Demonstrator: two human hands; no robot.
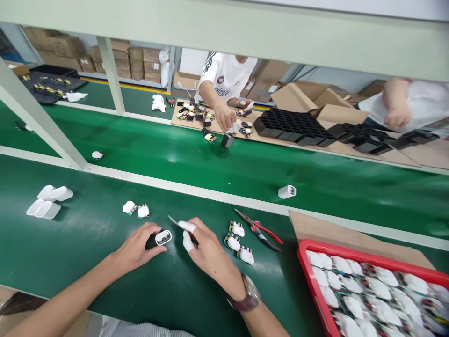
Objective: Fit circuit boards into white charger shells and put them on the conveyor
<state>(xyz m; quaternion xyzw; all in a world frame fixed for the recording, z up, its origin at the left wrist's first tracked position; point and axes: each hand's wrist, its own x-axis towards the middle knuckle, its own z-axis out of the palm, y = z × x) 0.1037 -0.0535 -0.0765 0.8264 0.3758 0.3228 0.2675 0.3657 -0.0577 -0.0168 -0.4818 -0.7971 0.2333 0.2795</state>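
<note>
Here, the left hand holds a small white case between thumb and fingers, its open end facing up with dark parts inside. The right hand, white covers on two fingertips, pinches a thin pale tool, its tip just apart from the case. Well to the right of the right hand, a red tray is packed with white-topped circuit boards. Far left of the left hand lie four white cups; their insides are too unclear to tell. Between the right hand and the tray, three loose boards and red-handled pliers stand in the way. Two more boards sit just beyond the left hand. Past both hands, a pale rail edges the green belt.
</note>
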